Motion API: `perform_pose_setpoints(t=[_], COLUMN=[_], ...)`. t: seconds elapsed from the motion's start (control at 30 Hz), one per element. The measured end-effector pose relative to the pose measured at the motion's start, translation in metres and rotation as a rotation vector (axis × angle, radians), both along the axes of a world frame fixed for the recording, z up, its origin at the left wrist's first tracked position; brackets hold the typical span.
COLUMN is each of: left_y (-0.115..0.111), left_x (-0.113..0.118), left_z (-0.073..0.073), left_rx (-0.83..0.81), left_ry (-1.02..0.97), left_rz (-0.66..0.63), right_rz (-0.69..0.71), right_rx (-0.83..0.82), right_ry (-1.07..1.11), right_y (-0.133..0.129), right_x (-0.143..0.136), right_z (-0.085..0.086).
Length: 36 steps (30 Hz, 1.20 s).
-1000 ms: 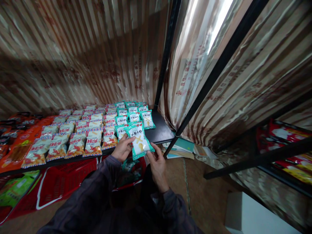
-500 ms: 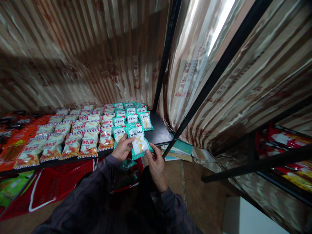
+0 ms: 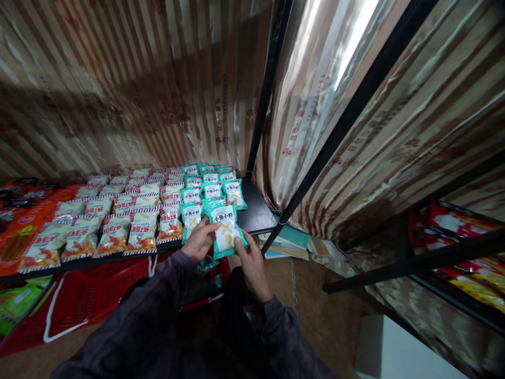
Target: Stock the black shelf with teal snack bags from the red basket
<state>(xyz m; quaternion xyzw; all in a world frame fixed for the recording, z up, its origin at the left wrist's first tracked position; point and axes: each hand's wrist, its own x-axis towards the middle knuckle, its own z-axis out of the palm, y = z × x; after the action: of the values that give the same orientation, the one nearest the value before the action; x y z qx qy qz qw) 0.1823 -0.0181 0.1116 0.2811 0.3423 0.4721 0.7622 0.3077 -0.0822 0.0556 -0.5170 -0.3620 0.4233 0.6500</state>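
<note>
A teal and white snack bag is held between my two hands, its printed front facing up toward me. My left hand grips its left side, the thumb lying across the front. On the lower right edge, my right hand pinches the bag with the thumb on top. Just behind it, matching teal bags stand in rows on the black shelf. One of them, a teal bag, is close to my left fingers.
White and orange snack bags fill the shelf leftward, then orange packets. Red baskets sit below the shelf edge. A black post rises at the right, near books on the floor. A white box is lower right.
The held bag has turned slightly more upright and squarer to me, with both hands still on it. The whole view has shifted a little.
</note>
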Motion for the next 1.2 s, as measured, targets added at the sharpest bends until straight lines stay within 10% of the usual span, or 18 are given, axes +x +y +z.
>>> perform_pose_setpoints(t=[0.67, 1.2], left_y=[-0.015, -0.001], left_x=[0.012, 0.076], left_z=[-0.003, -0.056], left_rx=[0.008, 0.068], left_ry=[0.181, 0.147], left_rz=[-0.004, 0.007], right_rz=[-0.043, -0.096], right_rx=[-0.079, -0.148], right_ry=[-0.104, -0.261], right_y=[0.005, 0.013], right_x=[0.012, 0.064], right_z=[0.001, -0.029])
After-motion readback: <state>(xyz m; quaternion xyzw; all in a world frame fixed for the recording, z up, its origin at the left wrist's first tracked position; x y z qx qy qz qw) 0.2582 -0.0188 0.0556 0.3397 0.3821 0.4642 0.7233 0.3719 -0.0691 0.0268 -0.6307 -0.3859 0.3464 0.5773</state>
